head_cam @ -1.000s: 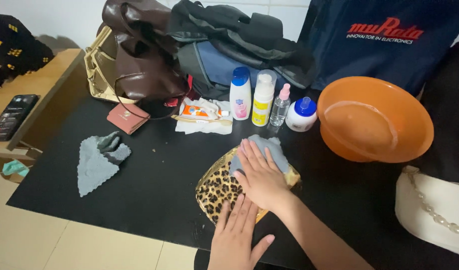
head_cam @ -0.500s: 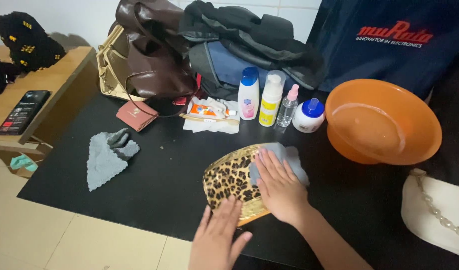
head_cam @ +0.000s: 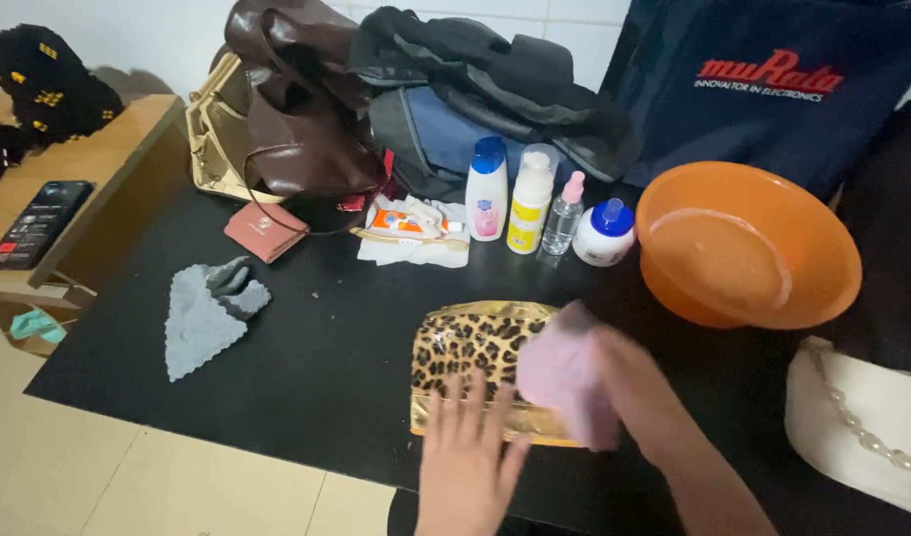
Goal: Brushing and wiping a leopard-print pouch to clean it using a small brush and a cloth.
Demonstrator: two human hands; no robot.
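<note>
Black table point(head_cam: 307, 367), crowded along the back; your work sits at the near edge, so keep strokes short and clear of the orange basin point(head_cam: 748, 243) to the right. The leopard-print pouch point(head_cam: 475, 347) with gold trim lies flat in front of you, between your two hands. Your left hand point(head_cam: 465, 457) is spread, fingers splayed, palm down on the pouch's near gold edge; keep that pressure even so the pouch cannot slide. Your right hand point(head_cam: 624, 397) is motion-blurred, closed around a pale cloth point(head_cam: 565, 372) bunched over the pouch's right end; I cannot tell the exact grip. Wipe away from the pinning hand. A spare grey cloth point(head_cam: 207, 313) lies well apart, left. Bottles point(head_cam: 535, 203) stand behind; don't clip them.
</note>
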